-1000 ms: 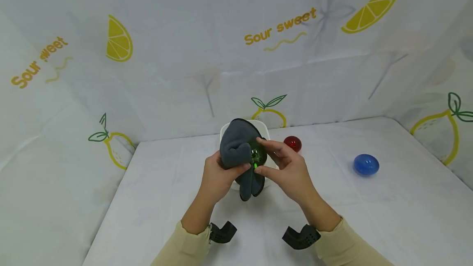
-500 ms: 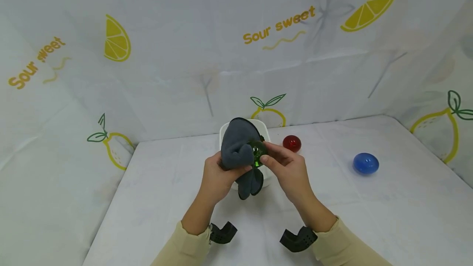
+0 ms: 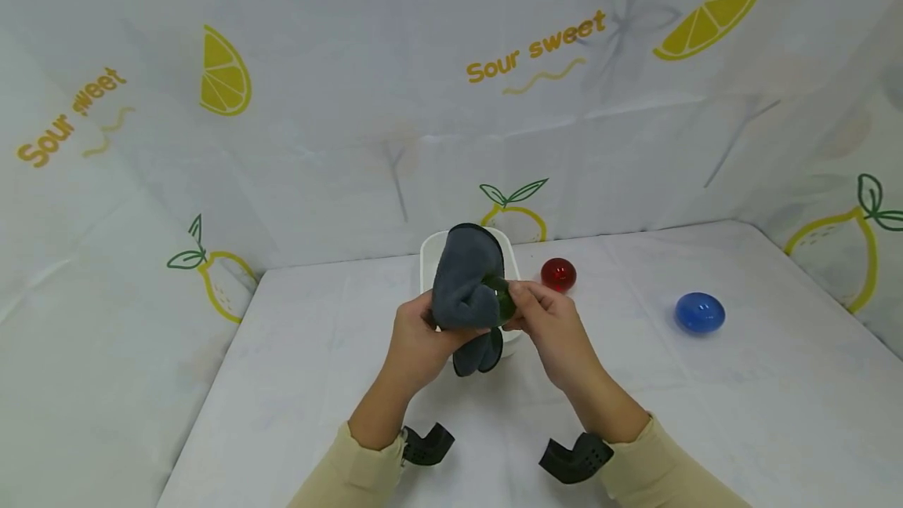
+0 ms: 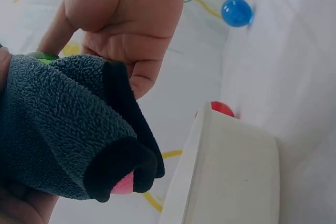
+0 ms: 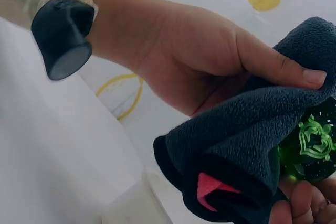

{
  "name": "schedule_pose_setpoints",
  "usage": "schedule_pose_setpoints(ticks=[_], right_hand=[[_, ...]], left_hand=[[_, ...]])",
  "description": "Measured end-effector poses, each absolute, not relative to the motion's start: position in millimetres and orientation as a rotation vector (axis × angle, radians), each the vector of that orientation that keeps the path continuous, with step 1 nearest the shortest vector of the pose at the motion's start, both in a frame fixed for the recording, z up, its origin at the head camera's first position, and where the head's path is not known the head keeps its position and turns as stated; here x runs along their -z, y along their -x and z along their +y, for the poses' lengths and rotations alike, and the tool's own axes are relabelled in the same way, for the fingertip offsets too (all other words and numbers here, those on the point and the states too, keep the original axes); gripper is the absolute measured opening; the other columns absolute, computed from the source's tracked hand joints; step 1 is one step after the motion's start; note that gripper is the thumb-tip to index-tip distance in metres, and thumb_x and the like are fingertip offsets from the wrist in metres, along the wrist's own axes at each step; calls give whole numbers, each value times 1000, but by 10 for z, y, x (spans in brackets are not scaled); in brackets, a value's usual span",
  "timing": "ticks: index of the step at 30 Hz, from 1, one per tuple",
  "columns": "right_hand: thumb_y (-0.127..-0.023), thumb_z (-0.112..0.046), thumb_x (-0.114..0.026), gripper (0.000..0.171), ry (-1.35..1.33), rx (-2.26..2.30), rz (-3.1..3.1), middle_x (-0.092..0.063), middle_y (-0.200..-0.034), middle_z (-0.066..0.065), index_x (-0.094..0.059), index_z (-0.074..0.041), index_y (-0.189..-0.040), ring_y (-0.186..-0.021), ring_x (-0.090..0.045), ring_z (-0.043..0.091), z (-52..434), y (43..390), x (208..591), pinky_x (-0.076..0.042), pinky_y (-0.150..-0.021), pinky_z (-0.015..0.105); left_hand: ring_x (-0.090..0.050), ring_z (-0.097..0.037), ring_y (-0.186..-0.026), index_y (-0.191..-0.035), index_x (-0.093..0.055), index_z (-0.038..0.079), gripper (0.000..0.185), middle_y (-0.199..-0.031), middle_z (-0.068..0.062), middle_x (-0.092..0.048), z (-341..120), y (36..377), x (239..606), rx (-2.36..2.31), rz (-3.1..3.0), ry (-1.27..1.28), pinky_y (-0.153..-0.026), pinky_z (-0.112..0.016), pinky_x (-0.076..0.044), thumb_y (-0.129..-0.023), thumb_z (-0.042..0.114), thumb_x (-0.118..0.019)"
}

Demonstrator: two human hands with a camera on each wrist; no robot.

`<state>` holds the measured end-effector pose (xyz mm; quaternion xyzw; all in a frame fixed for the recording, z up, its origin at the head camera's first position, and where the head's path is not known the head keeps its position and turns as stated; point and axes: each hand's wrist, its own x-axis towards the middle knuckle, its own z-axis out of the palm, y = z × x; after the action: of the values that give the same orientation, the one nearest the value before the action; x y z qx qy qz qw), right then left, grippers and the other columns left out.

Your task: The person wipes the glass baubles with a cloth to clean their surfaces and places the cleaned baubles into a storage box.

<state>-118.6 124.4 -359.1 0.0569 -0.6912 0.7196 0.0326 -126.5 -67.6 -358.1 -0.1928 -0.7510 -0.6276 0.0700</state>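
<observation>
Your left hand (image 3: 416, 335) has pulled the grey cloth (image 3: 467, 288) further over the green ball (image 3: 502, 302) pinched by your right hand (image 3: 553, 328), so wiping continues.

Two hands, the left hand (image 3: 416, 335) and the right hand (image 3: 553, 328). One grey cloth (image 3: 466, 288). Three glossy balls: one green ball (image 3: 502, 300), one red ball (image 3: 558, 273), one blue ball (image 3: 699, 313). One white tub (image 3: 428, 257).

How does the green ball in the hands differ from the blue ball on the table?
The green ball is held up, pinched by the right hand and half wrapped in the grey cloth gripped by the left hand; the blue ball lies bare and untouched on the table. Both look glossy and translucent.
</observation>
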Motion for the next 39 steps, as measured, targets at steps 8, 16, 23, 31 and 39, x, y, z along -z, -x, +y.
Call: schedule_pose_setpoints(ticks=[8,16,23,31,39], right_hand=[[-102,-29,-53,28,-27,-2287,-2009,-64,-96,2,-57,-1,-108,-73,-63,14,1208,1182,3568,-57,-72,25],[-94,-16,-67,41,-272,-2071,-2186,-65,-105,11,-56,-7,-133,-92,-64,20,1227,1126,3551,-56,-83,26],[-99,-16,-60,32,-350,-1965,-2236,-65,-99,16,-61,0,-126,-79,-64,21,1256,1133,3544,-56,-78,25],[-104,-23,-49,33,-340,-1985,-2319,-65,-87,12,-66,5,-111,-77,-61,18,1262,1142,3541,-53,-75,27],[-106,-35,-40,49,-289,-2025,-2463,-54,-70,9,-61,4,-87,-69,-53,21,1258,1170,3560,-48,-66,30]], left_hand=[[-68,-16,-100,-111,-71,12,40,-107,-2,-73,-645,1252,3572,1804,-2286,573,-83,-35,-57,-74,14,-87],[-68,-19,-98,-112,-67,9,41,-107,-5,-72,-676,1274,3542,1882,-2287,443,-83,-36,-58,-76,16,-85],[-67,-19,-102,-115,-67,8,46,-111,-5,-71,-707,1255,3533,1936,-2286,531,-85,-39,-57,-73,10,-86],[-66,-19,-106,-117,-67,9,49,-114,-7,-71,-725,1266,3554,1967,-2247,653,-90,-41,-55,-73,7,-86],[-67,-20,-100,-113,-70,8,40,-110,-7,-72,-684,1261,3570,1961,-2255,578,-83,-37,-57,-75,9,-84]])
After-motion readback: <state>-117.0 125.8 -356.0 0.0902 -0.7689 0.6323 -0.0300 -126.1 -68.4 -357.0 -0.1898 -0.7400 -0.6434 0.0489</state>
